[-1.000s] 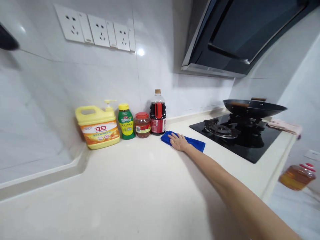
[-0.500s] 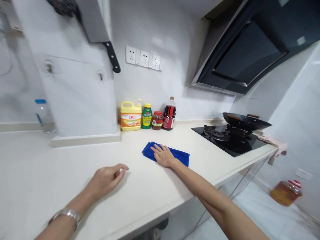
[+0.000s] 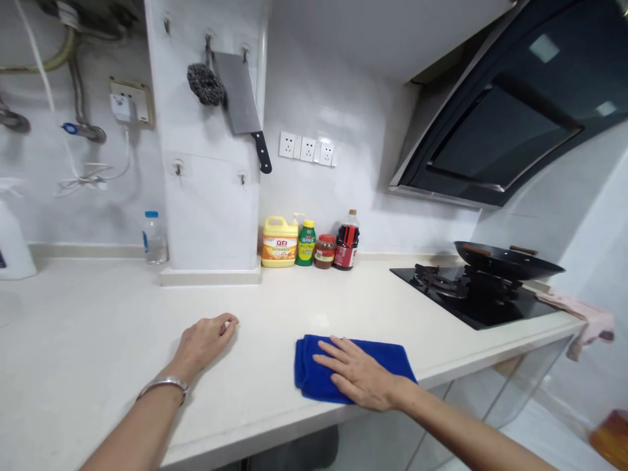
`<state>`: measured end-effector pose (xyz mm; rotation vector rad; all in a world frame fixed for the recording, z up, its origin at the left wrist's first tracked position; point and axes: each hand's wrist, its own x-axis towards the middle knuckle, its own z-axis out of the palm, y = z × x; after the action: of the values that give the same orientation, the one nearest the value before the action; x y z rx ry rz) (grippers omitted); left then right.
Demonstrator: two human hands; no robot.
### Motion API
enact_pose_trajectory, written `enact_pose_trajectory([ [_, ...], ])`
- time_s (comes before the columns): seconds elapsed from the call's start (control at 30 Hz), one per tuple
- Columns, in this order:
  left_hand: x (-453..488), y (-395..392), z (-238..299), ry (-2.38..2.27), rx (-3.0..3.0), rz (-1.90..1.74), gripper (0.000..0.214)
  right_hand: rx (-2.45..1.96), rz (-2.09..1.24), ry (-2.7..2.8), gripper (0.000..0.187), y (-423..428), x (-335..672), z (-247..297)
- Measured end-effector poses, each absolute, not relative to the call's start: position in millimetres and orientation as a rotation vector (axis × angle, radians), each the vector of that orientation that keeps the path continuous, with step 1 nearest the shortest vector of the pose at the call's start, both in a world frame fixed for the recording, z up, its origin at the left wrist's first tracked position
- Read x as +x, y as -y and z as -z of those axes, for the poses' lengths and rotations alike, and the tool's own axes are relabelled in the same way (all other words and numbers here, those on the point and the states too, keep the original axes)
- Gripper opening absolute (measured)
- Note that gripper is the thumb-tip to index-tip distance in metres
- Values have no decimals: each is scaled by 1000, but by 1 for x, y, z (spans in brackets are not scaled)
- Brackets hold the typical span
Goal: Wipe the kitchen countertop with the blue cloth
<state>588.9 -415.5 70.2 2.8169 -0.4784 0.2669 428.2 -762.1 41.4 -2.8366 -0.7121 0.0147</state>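
My right hand (image 3: 360, 374) lies flat, fingers spread, on a folded blue cloth (image 3: 318, 369) near the front edge of the pale countertop (image 3: 98, 340). My left hand (image 3: 206, 339) rests on the counter to the left of the cloth with its fingers curled loosely and nothing in them; a metal watch band circles that wrist.
Against the back wall stand a yellow detergent jug (image 3: 279, 242), a green bottle (image 3: 307, 242), a red-lidded jar (image 3: 324, 252) and a dark sauce bottle (image 3: 347, 241). A wok (image 3: 505, 265) sits on the black gas hob (image 3: 471, 297) at right. A cleaver (image 3: 243, 104) hangs above. A water bottle (image 3: 153, 237) stands left.
My right hand has dragged the blue cloth from beside the bottles toward the counter's front edge. The view has pulled back and my left hand has come to rest on the counter.
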Motion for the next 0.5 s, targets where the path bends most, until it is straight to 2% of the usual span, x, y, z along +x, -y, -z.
enact_pose_trajectory([
  [0.23,607,409,-71,201,2826,-281,50,-2936,42,236,58,871,447,-25],
  [0.5,622,419,-55,259,2819,-171,38,-3083,59,-528,60,940,539,-17],
])
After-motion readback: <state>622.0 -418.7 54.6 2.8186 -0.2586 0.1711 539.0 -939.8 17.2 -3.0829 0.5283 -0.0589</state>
